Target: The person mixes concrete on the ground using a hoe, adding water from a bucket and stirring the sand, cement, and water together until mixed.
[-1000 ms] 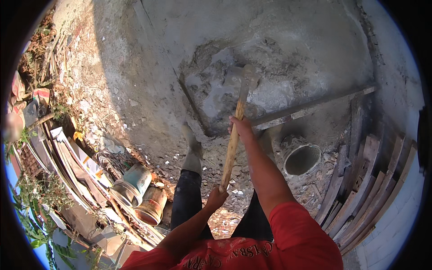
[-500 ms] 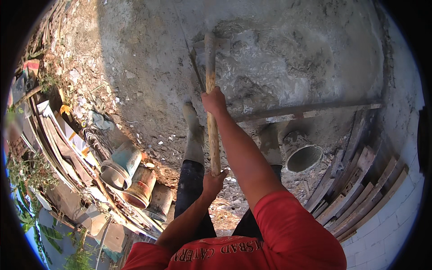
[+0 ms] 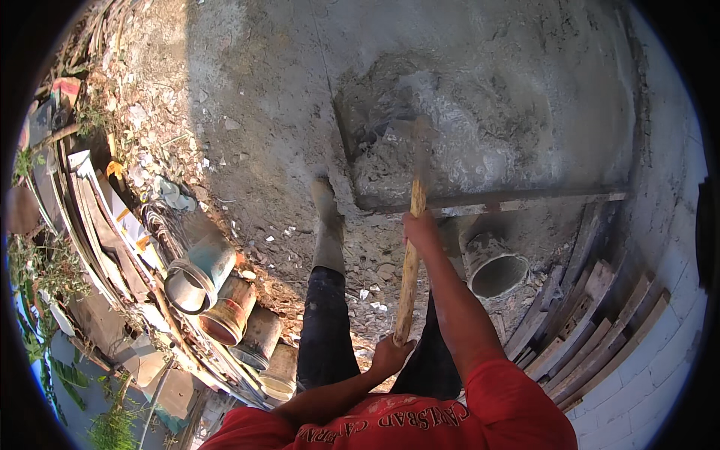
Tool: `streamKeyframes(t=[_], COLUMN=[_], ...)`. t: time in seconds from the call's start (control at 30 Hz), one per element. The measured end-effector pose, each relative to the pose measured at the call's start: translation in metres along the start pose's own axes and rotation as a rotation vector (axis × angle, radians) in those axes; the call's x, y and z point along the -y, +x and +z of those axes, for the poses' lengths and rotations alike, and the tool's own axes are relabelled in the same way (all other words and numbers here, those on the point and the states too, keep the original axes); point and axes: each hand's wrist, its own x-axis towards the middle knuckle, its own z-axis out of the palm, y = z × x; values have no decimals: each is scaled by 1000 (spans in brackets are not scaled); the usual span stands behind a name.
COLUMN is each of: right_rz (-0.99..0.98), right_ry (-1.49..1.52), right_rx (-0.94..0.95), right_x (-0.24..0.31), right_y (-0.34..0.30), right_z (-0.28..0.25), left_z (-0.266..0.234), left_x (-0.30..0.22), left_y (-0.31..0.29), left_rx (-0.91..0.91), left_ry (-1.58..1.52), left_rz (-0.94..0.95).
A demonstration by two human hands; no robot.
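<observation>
Both my hands grip a long wooden hoe handle [image 3: 409, 277] that slants away from me. My left hand [image 3: 391, 357] is wrapped round its near end, close to my body. Farther up, my right hand [image 3: 422, 232] closes on the middle of the shaft, just on my side of a long board [image 3: 525, 204]. Beyond the board the hoe's far end, caked grey and blurred, reaches into wet grey cement mix [image 3: 480, 124]. Its blade is mostly hidden in the mix.
A cement-crusted bucket [image 3: 480, 251] lies right of my legs. Stacked planks [image 3: 592, 330] line the pale block wall [image 3: 667, 360]. Several dirty buckets [image 3: 214, 259] lie at left beside scrap boards [image 3: 105, 240]. My boots [image 3: 328, 240] stand among rubble.
Both hands have moved right and closer to me with the hoe. Its far end has been drawn toward me through the wet mix. The view has shifted slightly.
</observation>
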Motion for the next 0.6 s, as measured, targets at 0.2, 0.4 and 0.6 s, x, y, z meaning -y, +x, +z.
streamKeyframes(t=[0.2, 0.4, 0.6], right_rz=[-292, -84, -184], right_ry=[-198, -296, -575], right_rx=[-188, 26, 8], right_x=[92, 99, 6], right_y=[-12, 60, 72], right_z=[35, 83, 66], left_z=[-48, -58, -1], left_x=[-29, -81, -90], left_y=[52, 42, 14], left_rx=[26, 113, 254], left_ry=[-223, -824, -1063], left_rz=[1, -169, -431])
